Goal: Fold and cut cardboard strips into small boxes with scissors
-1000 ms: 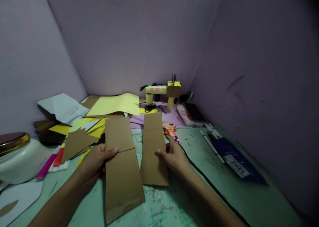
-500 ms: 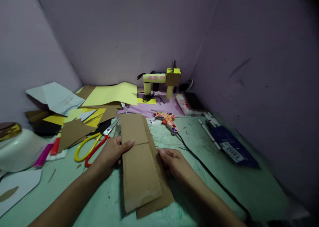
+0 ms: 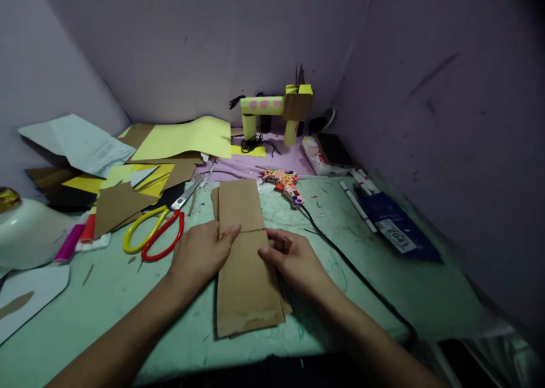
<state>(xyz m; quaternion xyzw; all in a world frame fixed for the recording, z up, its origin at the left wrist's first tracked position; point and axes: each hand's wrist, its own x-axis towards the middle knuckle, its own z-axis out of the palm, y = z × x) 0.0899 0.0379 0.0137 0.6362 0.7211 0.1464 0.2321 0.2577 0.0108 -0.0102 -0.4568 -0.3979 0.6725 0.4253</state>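
Two long brown cardboard strips lie stacked between my hands, low over the green tabletop or resting on it; I cannot tell which. The upper cardboard strip has a crease across its middle and a scuffed near end. Slivers of the lower cardboard strip show past its left and lower right edges. My left hand grips the left edges, thumb on top at the crease. At the right edge, my right hand pinches the strips with thumb and fingers. Close to my left hand are scissors with one yellow and one red handle.
Behind the strips lies a patterned glue gun, its black cord running toward me on the right. A yellow paper animal figure stands at the back. Paper and cardboard scraps fill the left; a blue packet sits right.
The strips have come closer into line, with less of the lower one showing on the right. My right hand's thumb now reaches onto the upper strip. The camera view has tilted down slightly.
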